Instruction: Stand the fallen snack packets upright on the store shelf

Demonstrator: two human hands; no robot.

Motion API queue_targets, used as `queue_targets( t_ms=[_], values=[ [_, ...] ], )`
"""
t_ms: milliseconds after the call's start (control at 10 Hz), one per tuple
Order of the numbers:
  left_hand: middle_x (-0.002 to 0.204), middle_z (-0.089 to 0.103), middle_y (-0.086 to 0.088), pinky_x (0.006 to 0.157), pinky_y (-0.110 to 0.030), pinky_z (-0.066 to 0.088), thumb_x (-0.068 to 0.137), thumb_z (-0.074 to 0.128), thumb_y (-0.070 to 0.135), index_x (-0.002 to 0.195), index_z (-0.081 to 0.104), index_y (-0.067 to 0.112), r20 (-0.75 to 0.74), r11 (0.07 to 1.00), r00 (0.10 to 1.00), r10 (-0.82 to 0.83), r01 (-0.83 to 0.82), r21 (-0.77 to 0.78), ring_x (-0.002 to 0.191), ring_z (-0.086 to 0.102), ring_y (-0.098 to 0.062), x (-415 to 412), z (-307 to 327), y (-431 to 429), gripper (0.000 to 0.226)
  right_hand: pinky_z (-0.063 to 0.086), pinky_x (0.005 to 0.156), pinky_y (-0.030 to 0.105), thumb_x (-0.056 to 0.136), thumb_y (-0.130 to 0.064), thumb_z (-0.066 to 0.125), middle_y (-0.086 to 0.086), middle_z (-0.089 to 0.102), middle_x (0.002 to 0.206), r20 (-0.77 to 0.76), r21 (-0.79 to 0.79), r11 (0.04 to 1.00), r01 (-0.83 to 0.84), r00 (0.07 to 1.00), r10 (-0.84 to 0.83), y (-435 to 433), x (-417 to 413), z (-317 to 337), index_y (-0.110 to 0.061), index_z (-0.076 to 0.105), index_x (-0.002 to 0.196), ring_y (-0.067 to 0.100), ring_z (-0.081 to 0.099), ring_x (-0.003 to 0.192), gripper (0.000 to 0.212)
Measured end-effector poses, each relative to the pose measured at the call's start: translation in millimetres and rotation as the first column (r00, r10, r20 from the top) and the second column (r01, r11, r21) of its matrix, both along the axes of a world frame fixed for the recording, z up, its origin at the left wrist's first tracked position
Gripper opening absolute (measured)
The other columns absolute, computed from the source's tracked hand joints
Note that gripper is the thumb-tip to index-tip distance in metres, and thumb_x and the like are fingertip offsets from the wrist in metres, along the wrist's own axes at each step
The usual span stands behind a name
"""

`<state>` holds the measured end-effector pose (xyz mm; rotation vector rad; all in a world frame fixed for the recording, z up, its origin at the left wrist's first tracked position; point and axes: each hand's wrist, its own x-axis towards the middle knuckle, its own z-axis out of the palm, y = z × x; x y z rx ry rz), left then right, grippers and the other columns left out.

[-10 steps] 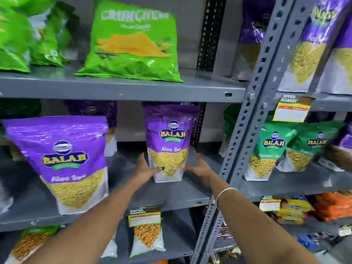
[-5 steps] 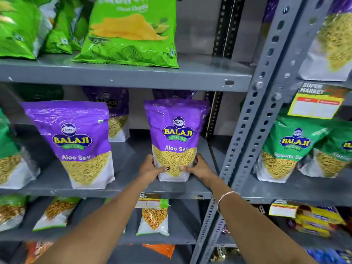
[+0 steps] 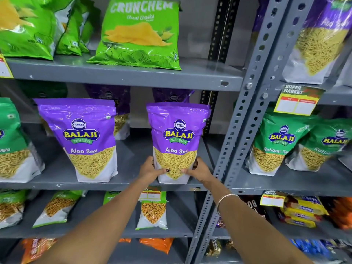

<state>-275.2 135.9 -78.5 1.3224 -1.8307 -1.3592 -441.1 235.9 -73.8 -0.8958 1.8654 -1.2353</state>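
A purple Aloo Sev packet (image 3: 178,130) stands upright near the front edge of the grey middle shelf (image 3: 123,184). My left hand (image 3: 151,169) grips its lower left side and my right hand (image 3: 198,170) grips its lower right side. A second purple Aloo Sev packet (image 3: 83,134) stands upright to the left, untouched. Two more purple packets (image 3: 172,95) stand behind in shadow, partly hidden.
A green Crunchem chips bag (image 3: 140,33) leans on the upper shelf. Green Ratlami Sev packets (image 3: 276,143) stand on the right bay beyond the perforated grey upright (image 3: 245,119). A green packet (image 3: 11,141) stands at far left. Smaller packets lie on the lower shelf (image 3: 152,210).
Both hands have stayed on the packet's lower sides. The packet has come forward to the shelf's front edge, and my view has shifted closer and slightly down.
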Motion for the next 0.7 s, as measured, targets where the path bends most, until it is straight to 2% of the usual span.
queue_targets(
  t_ms=[100,200,400,500,600,700],
  values=[
    [0.124,0.061,-0.017,0.096,-0.044,0.050,0.071,0.077,0.011,0.096,0.044,0.010,0.019,1.000,1.000,0.014,-0.014,-0.021,0.114,0.058,-0.032,-0.1,0.3,3.8,0.042,0.040,0.093,0.027,0.073,-0.006,0.075,0.014,0.054,0.134,-0.014,0.008,1.000,-0.007,1.000,0.007,2.2,2.4,3.7,-0.001,0.040,0.129,0.027,0.049,0.126,0.067],
    [0.124,0.060,-0.017,0.095,-0.044,0.050,0.072,0.077,0.011,0.096,0.043,0.010,0.026,1.000,1.000,0.011,-0.011,-0.021,0.114,0.058,-0.032,-1.6,-0.9,4.5,0.042,0.041,0.093,0.027,0.073,-0.006,0.075,0.015,0.054,0.135,0.010,0.005,1.000,-0.019,1.000,0.019,2.1,1.9,4.0,-0.001,0.040,0.129,0.028,0.050,0.126,0.067],
    [0.125,0.060,-0.018,0.093,-0.040,0.049,0.071,0.077,0.010,0.096,0.042,0.010,0.025,0.999,0.999,0.030,-0.030,-0.025,0.113,0.058,-0.032,-1.9,-1.0,5.7,0.042,0.042,0.095,0.029,0.071,-0.008,0.077,0.014,0.055,0.134,0.011,0.019,1.000,-0.011,1.000,0.010,2.2,1.4,5.2,-0.003,0.041,0.130,0.028,0.050,0.126,0.069],
    [0.129,0.057,-0.016,0.096,-0.043,0.048,0.071,0.078,0.016,0.107,0.044,0.007,0.060,1.000,0.998,0.007,-0.005,-0.023,0.117,0.056,-0.032,-3.6,-0.9,2.5,0.051,0.042,0.100,0.032,0.068,-0.019,0.080,0.012,0.053,0.136,0.004,0.048,0.998,-0.048,0.999,0.048,0.9,-0.5,6.4,-0.006,0.036,0.132,0.028,0.048,0.129,0.079],
    [0.137,0.049,-0.015,0.101,-0.045,0.044,0.068,0.079,0.026,0.127,0.039,0.006,0.151,0.992,0.989,0.005,0.014,-0.124,0.126,0.048,-0.031,2.3,5.9,6.6,0.074,0.037,0.110,0.042,0.064,-0.036,0.080,0.011,0.043,0.144,-0.114,0.005,1.000,-0.012,0.993,0.012,1.9,9.6,17.9,-0.011,0.027,0.138,0.028,0.039,0.136,0.094],
    [0.148,0.035,-0.012,0.107,-0.044,0.036,0.076,0.066,0.043,0.140,0.032,0.006,0.209,0.737,0.955,0.211,-0.015,-0.676,0.138,0.032,-0.029,19.5,18.6,11.0,0.082,0.021,0.120,0.043,0.073,-0.057,0.060,0.010,0.019,0.157,-0.580,-0.231,0.966,0.116,0.781,-0.232,3.9,23.0,39.5,-0.011,0.016,0.147,0.024,0.014,0.146,0.098]
  ],
)
